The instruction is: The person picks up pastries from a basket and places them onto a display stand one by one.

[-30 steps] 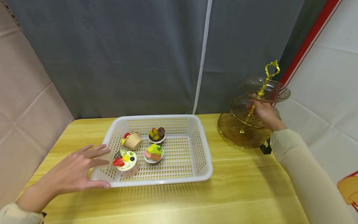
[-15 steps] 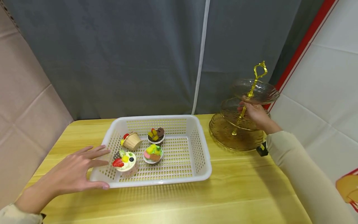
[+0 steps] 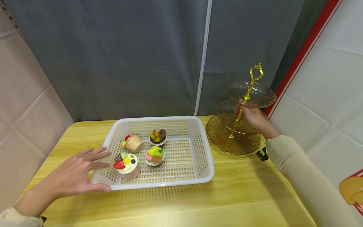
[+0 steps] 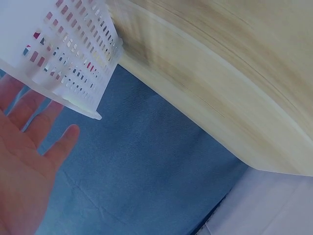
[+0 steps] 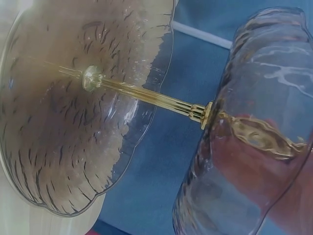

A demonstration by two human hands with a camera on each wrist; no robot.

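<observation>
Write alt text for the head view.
A right hand grips the gold stem of a three-tiered stand. Beside it, a white basket on a wooden table holds four cupcakes, with the left hand spread at the basket's left end.

We find the head view evenly bright and sharp around the left hand (image 3: 75, 171) and right hand (image 3: 252, 116). Glare whitens the wooden tabletop (image 3: 177, 214) between them; a soft shadow lies below the right sleeve (image 3: 306, 179). Glints dot the three-tier cake stand (image 3: 227, 116) around the right hand. Both wrist views look dimmer, blue-tinted and hazy.
</observation>
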